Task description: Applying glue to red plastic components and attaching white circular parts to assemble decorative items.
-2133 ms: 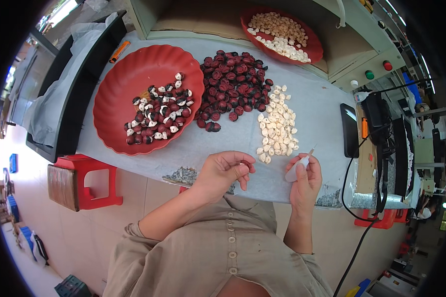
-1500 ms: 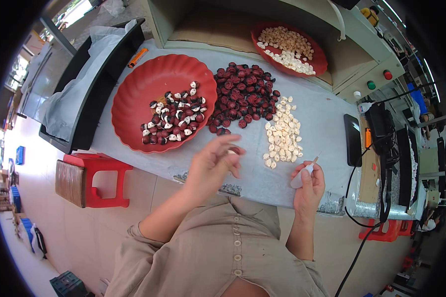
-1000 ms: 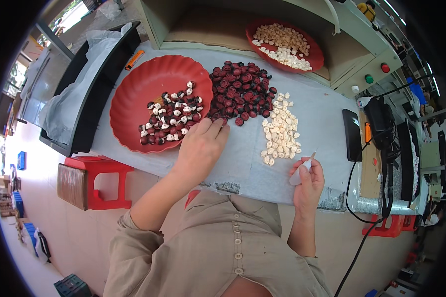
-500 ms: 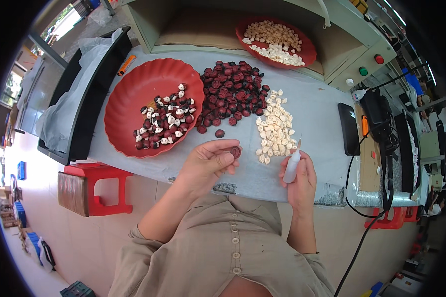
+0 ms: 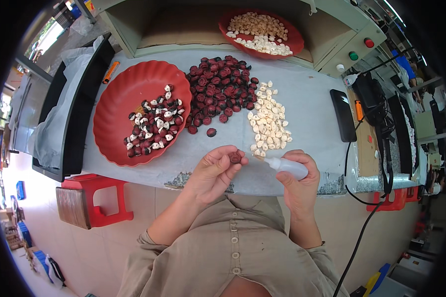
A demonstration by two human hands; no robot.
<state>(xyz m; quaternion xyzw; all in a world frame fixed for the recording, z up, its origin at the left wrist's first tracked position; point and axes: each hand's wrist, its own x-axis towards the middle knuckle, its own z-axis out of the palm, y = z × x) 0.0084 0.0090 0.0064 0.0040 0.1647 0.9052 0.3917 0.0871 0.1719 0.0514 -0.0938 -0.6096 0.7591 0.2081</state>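
Note:
My left hand (image 5: 210,174) pinches a small dark red rose-shaped piece (image 5: 235,157) between thumb and fingers, just off the table's front edge. In my right hand (image 5: 302,185) is a white squeeze bottle (image 5: 293,168) with a thin needle tip. The bottle lies tilted, its tip pointing left at the piece with a small gap between them. Beyond my hands, a heap of similar dark red pieces (image 5: 218,86) lies beside a spread of cream shell-like pieces (image 5: 270,121). One loose dark red piece (image 5: 211,132) sits nearer to me.
Left of the heap stands a red scalloped bowl (image 5: 115,91) with dark red and white joined pieces. Another red plate (image 5: 296,42) of cream pieces rests in the open grey cabinet (image 5: 327,47). A black tray (image 5: 79,133), an orange cutter (image 5: 111,72) and a phone (image 5: 343,116) flank them.
My right hand has turned the squeeze bottle from tip-up to tip pointing left, near the rose-shaped piece. My left hand still holds that piece. The whole view has shifted slightly.

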